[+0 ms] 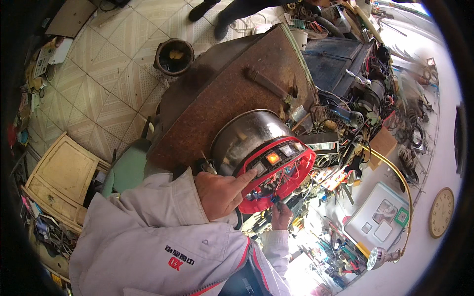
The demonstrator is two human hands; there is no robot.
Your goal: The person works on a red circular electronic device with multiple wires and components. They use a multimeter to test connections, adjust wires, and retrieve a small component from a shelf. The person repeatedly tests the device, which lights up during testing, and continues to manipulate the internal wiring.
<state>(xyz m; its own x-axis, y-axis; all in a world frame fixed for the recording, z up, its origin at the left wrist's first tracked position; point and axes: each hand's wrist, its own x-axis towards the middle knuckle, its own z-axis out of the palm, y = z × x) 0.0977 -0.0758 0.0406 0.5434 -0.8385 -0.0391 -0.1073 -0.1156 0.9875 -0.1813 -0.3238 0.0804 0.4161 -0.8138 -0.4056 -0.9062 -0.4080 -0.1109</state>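
A round steel drum [242, 137] lies on its side at the middle, its open end fitted with a red plastic housing [307, 165]. A row of rocker switches is set along the housing; one orange switch [272, 158] is lit. Coloured wires [281, 180] show inside it. With its index finger stretched out, my left hand [219, 191] touches the pale switch [258, 168] at the row's near end. It grips nothing, and its other fingers are curled. My right hand [281, 217] is closed on a thin dark tool [276, 201], whose tip reaches the housing's lower rim. Its exact kind is unclear.
A large rusty brown metal box [222, 98] stands behind the drum. Tools and cables cover the bench to the right, under a lit gooseneck lamp [377, 257]. A green chair [126, 167] and a wooden cabinet [64, 172] stand left. Another person's legs [234, 15] show at the top.
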